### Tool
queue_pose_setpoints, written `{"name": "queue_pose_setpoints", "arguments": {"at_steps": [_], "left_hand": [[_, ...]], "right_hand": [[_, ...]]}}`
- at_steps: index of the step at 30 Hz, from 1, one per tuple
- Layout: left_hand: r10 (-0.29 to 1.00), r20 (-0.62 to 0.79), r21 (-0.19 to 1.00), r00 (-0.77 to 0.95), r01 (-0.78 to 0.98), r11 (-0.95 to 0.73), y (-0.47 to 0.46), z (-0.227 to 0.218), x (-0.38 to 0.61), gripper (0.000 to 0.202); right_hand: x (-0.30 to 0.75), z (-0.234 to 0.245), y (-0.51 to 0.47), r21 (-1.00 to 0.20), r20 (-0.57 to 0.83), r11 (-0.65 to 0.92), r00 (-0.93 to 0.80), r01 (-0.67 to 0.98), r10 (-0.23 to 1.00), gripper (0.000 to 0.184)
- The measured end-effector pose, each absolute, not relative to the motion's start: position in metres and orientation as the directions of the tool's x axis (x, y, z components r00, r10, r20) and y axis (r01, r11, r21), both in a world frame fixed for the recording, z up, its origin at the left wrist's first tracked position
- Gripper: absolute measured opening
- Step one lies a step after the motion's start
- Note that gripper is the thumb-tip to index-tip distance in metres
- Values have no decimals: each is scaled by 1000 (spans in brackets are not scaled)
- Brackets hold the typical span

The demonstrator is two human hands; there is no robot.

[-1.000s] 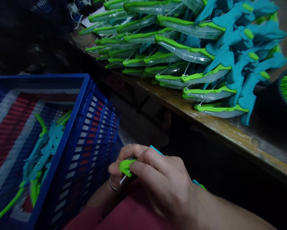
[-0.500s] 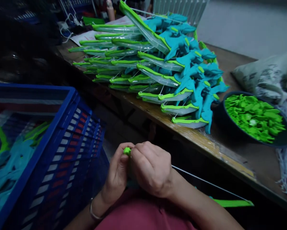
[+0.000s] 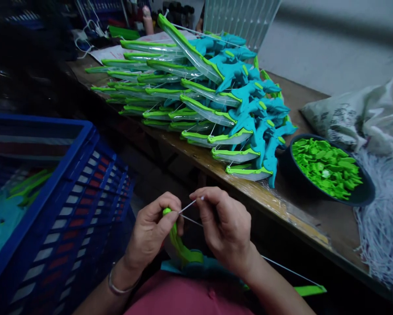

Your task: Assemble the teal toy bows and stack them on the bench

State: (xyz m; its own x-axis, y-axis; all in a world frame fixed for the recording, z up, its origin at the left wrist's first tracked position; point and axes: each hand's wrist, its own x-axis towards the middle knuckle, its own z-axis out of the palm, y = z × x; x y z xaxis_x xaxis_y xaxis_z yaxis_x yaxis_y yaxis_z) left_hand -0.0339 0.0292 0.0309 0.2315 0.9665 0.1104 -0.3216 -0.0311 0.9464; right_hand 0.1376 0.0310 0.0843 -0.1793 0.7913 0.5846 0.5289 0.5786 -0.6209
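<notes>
A toy bow with green limbs and a teal middle lies across my lap, partly hidden by my hands and arm. My left hand is closed round the tip of its near green limb. Between thumb and forefinger, my right hand pinches the end of a white string, drawn taut from the limb tip. A second stretch of string passes below, behind my right hand, and reappears beyond my forearm, reaching the other green limb tip at lower right.
Many finished-looking toy bows are piled on the wooden table. Right of them stand a dark bowl of small green parts, a bundle of white strings and a pale sack. On the left is a blue crate holding teal and green parts.
My hands were together at the green limb tip; now the right hand has moved away to the right, pulling the string end. The view has shifted slightly, and more of the bow shows.
</notes>
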Motion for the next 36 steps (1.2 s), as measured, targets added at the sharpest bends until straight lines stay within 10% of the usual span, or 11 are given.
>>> {"name": "queue_pose_setpoints", "arguments": {"at_steps": [10,18,36], "left_hand": [[989,68,989,129,-142,-49,26,30,-31,15],[968,79,938,240,-347,10,27,29,-32,12],[975,-131,874,179,-444,199,32,35,-22,20]], "right_hand": [[130,78,28,-787,432,503,-264,358,863,4],[128,69,33,-945,248,276,-166,177,955,15],[128,67,36,-673,575,661,-328,331,750,13]]}}
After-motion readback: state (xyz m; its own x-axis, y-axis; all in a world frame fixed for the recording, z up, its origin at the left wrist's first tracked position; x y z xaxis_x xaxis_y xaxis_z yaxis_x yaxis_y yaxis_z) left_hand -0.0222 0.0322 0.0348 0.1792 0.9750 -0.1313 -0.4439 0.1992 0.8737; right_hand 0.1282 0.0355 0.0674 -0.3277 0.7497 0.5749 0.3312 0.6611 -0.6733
